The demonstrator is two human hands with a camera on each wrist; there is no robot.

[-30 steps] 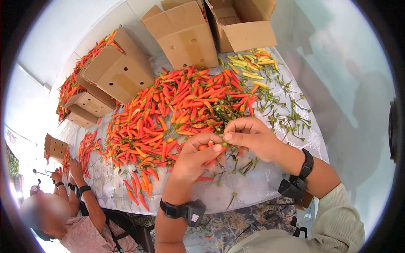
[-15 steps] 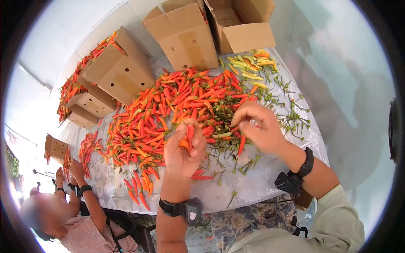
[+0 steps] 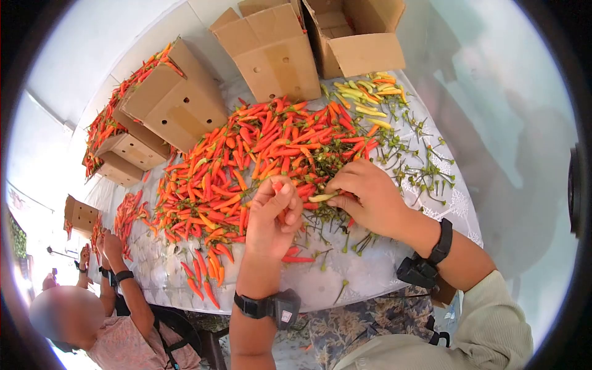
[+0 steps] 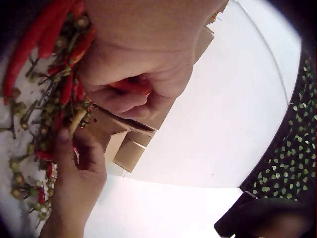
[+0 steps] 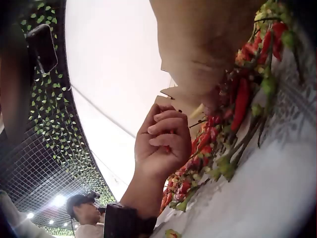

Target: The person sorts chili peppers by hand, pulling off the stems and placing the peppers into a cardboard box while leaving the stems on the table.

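My left hand (image 3: 271, 216) is raised over the near side of the chili pile, its fingers curled round red chili peppers (image 4: 130, 87). To its right, my right hand (image 3: 373, 203) reaches down to the pile and pinches the end of a pale yellow chili pepper (image 3: 320, 198) between thumb and fingers. That pale pepper (image 4: 77, 122) also shows at the right fingertips in the left wrist view. Under and around the right hand lie dark green stems and red peppers. A large heap of red and orange chili peppers (image 3: 216, 179) spreads beyond both hands.
Cardboard boxes (image 3: 271, 58) line the table's far side; one box (image 3: 179, 102) stands beside heaped chilies. Yellow chilies (image 3: 364, 95) lie at the back right, with loose green stems (image 3: 425, 166) nearer. Another person (image 3: 132, 333) works at the left end of the table (image 3: 370, 277).
My hands were together at a green stem and then parted. The left hand moved left with its peppers; the right went over the pile and took hold of the pale yellow chili pepper.
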